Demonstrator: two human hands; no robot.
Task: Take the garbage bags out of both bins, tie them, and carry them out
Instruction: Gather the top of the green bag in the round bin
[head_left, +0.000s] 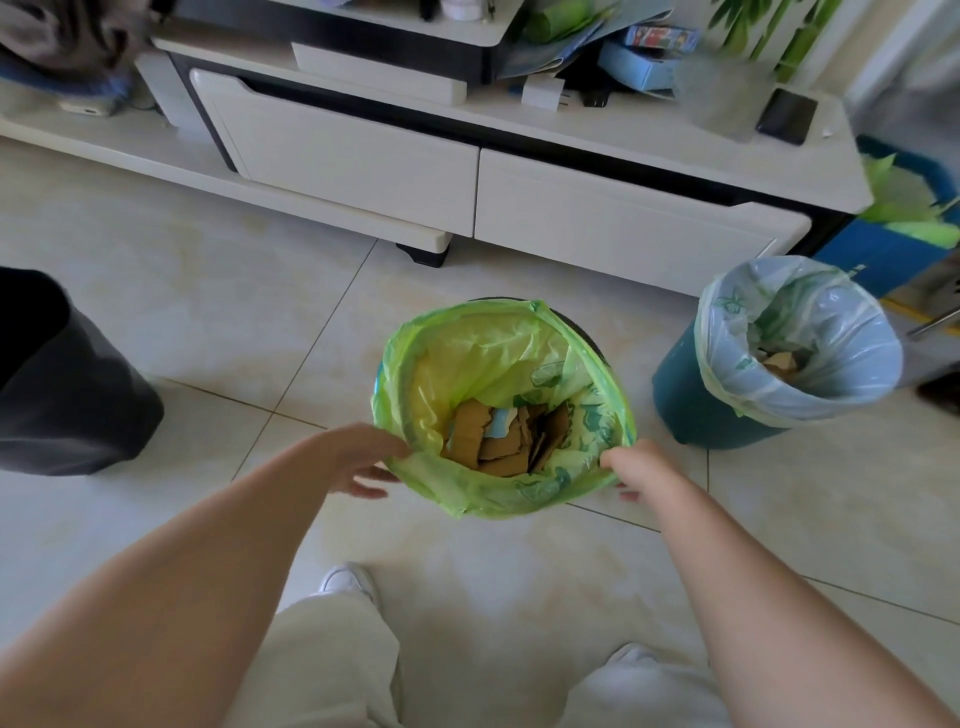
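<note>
We start with the green bag (498, 364), a thin, soft liner folded over the rim of the near bin (582, 325), which stands on the tiled floor (208, 312) directly in front of our feet. Inside lie torn cardboard scraps (498, 436), so we judge the load light and dry, though the stiff corners could poke through film this flimsy. The plastic looks slick and stretchy, so we would take it by the turned-over cuff, bunching enough material to resist tearing, and lift from two opposite sides. Our left hand (358, 460) sits at the near left of the rim with fingers spread loosely against the cuff, not yet clamped on it; our right hand (641, 470) meets the near right edge, fingers curled under the fold, though we cannot tell whether they truly pinch the plastic. Off to the right stands the teal bin (685, 410) with its pale blue bag (831, 332), also holding scraps and untouched. Behind both runs a low white cabinet (467, 171).
</note>
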